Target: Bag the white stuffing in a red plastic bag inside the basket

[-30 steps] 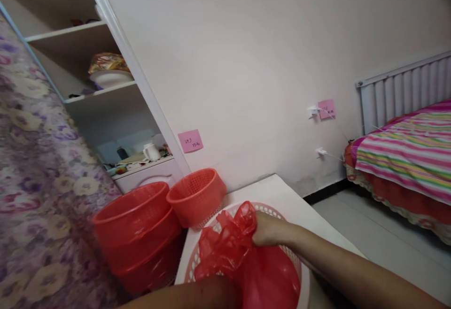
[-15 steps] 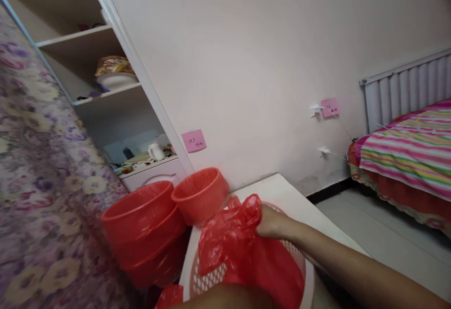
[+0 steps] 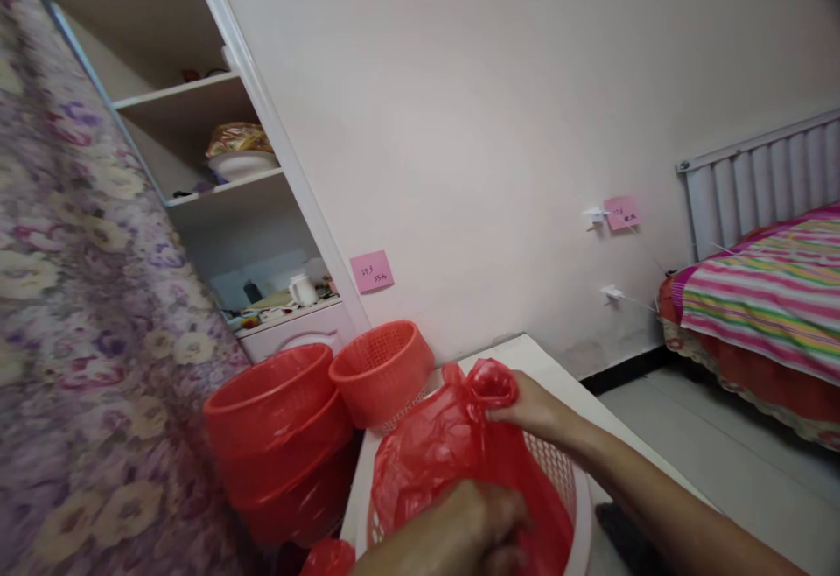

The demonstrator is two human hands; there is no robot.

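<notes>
A red plastic bag (image 3: 433, 453) is bunched up over a white latticed basket (image 3: 564, 480) that stands on a white table top (image 3: 544, 370). My right hand (image 3: 535, 410) pinches the far top edge of the bag. Low in the view, my left hand (image 3: 459, 528) grips the bag's near side. Most of the basket is hidden under the bag.
A red mesh basket (image 3: 384, 370) and stacked red basins (image 3: 279, 436) stand left of the table. Behind them a white shelf unit (image 3: 249, 182) holds dishes. A floral cloth (image 3: 85, 340) fills the left. A bed with a striped cover (image 3: 767, 291) stands right, beyond grey floor (image 3: 715, 445).
My right hand has lifted the bag's far edge up and toward the right. My left hand has come up into view on the bag's near side. The view has shifted slightly right.
</notes>
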